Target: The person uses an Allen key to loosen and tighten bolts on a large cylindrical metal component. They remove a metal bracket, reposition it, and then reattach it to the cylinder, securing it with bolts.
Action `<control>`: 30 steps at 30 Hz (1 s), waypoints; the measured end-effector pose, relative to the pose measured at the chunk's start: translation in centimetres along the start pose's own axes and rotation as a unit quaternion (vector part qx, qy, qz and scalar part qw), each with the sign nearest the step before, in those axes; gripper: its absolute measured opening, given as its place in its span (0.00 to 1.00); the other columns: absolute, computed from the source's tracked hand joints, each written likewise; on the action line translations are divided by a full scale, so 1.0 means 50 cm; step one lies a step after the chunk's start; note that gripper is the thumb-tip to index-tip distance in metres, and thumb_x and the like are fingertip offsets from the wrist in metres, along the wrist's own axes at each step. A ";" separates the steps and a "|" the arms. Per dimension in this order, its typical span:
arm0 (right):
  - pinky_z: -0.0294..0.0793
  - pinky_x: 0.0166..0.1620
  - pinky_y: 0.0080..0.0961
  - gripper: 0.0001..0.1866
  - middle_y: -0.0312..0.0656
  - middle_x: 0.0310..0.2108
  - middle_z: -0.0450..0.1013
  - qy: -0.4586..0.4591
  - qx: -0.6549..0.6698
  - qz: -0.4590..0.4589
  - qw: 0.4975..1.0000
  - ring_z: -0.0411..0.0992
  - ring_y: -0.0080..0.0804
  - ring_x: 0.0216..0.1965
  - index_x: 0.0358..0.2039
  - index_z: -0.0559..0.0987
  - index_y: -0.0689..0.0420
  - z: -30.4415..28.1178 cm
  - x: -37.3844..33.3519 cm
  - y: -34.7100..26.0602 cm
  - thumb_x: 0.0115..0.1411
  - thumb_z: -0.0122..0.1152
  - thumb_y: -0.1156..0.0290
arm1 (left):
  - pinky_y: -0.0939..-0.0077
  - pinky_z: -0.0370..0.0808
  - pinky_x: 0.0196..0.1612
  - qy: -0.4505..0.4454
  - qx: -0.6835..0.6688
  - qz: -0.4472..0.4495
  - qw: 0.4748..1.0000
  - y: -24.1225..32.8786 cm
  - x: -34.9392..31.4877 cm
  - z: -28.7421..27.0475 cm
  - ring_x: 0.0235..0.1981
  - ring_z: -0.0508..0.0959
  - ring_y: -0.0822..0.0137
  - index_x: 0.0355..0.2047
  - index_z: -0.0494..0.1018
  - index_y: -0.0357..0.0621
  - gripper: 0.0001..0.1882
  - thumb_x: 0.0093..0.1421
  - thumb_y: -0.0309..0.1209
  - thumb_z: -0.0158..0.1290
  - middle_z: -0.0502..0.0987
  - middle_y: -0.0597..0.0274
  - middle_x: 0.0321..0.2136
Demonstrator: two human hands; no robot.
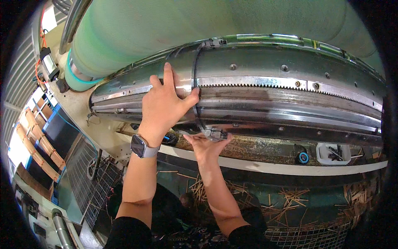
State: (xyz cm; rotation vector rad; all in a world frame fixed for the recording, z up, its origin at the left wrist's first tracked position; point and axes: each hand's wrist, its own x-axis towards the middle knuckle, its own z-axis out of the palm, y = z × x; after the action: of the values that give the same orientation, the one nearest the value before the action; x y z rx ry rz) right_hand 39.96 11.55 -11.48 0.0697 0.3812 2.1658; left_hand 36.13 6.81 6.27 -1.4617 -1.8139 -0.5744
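A long dark metal cylinder [257,106] lies across the view, with a toothed metal strip [265,81] along its length. A narrow dark band [194,66] runs over its curve, and a shiny thin metal sheet [182,81] shows beside it. My left hand [166,99], a watch on its wrist, rests open on the sheet, thumb against the band. Below, my right hand [207,147] is turned palm up around the clamp [215,133] at the band's lower end; its fingertips are partly hidden. Another clamp [213,42] sits at the band's upper end.
A big green roller [215,18] stands behind the cylinder. On the ledge below are a white tray [333,162] of small dark parts and a round black-and-blue object [302,157]. Loose wooden sticks [290,199] litter the floor; wire mesh [85,176] stands at left.
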 end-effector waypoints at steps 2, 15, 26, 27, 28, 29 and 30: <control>0.32 0.59 0.66 0.52 0.47 0.63 0.44 -0.007 -0.007 0.001 1.000 0.40 0.50 0.64 0.61 0.52 0.51 -0.001 -0.003 0.002 0.45 0.31 0.23 | 0.62 0.75 0.26 0.020 -0.003 0.008 1.000 -0.006 -0.001 0.004 0.24 0.76 0.45 0.51 0.59 0.33 0.43 0.45 0.56 0.54 0.67 0.41 0.31; 0.30 0.59 0.64 0.56 0.50 0.61 0.43 0.027 0.046 0.020 0.998 0.40 0.53 0.63 0.60 0.51 0.55 -0.003 0.003 0.005 0.39 0.44 0.26 | 0.58 0.72 0.29 -0.018 -0.029 -0.022 0.999 -0.001 0.014 -0.005 0.28 0.74 0.45 0.39 0.62 0.39 0.31 0.48 0.53 0.54 0.68 0.46 0.31; 0.31 0.58 0.66 0.48 0.50 0.53 0.54 -0.001 -0.009 -0.008 1.000 0.50 0.53 0.57 0.54 0.60 0.56 0.035 -0.031 0.019 0.42 0.43 0.28 | 0.59 0.73 0.30 -0.044 -0.044 -0.044 0.997 0.000 0.027 -0.024 0.29 0.75 0.46 0.37 0.63 0.40 0.33 0.45 0.56 0.55 0.69 0.46 0.31; 0.32 0.58 0.66 0.48 0.51 0.53 0.54 -0.008 -0.011 -0.011 1.000 0.50 0.53 0.57 0.54 0.60 0.55 0.039 -0.040 0.020 0.42 0.43 0.28 | 0.59 0.73 0.30 -0.045 -0.045 -0.045 0.997 0.001 0.025 -0.021 0.29 0.75 0.46 0.37 0.63 0.40 0.33 0.45 0.56 0.55 0.69 0.46 0.31; 0.32 0.58 0.67 0.48 0.51 0.52 0.55 -0.014 -0.012 -0.014 1.000 0.50 0.54 0.57 0.54 0.61 0.54 0.041 -0.044 0.021 0.42 0.42 0.28 | 0.59 0.73 0.30 -0.047 -0.040 -0.046 0.997 0.000 0.026 -0.021 0.29 0.75 0.45 0.38 0.63 0.40 0.33 0.45 0.57 0.55 0.69 0.46 0.31; 0.32 0.58 0.67 0.48 0.51 0.52 0.55 -0.003 -0.010 -0.006 1.000 0.50 0.54 0.58 0.54 0.60 0.54 0.033 -0.034 0.019 0.42 0.41 0.28 | 0.59 0.73 0.30 -0.049 -0.035 -0.047 0.997 -0.001 0.029 -0.022 0.29 0.75 0.45 0.38 0.63 0.40 0.33 0.45 0.57 0.55 0.69 0.45 0.31; 0.32 0.57 0.68 0.48 0.51 0.52 0.55 0.009 -0.005 -0.001 1.000 0.50 0.55 0.58 0.55 0.60 0.53 0.026 -0.024 0.016 0.43 0.40 0.27 | 0.59 0.73 0.30 -0.053 -0.031 -0.046 0.997 0.000 0.030 -0.023 0.29 0.75 0.45 0.38 0.63 0.40 0.33 0.45 0.57 0.55 0.69 0.45 0.31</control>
State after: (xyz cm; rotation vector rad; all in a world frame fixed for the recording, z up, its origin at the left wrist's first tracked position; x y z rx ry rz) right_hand 40.28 10.49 -9.89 0.0442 0.3794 2.1674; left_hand 36.29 6.97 8.15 -1.4804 -1.9696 -0.6157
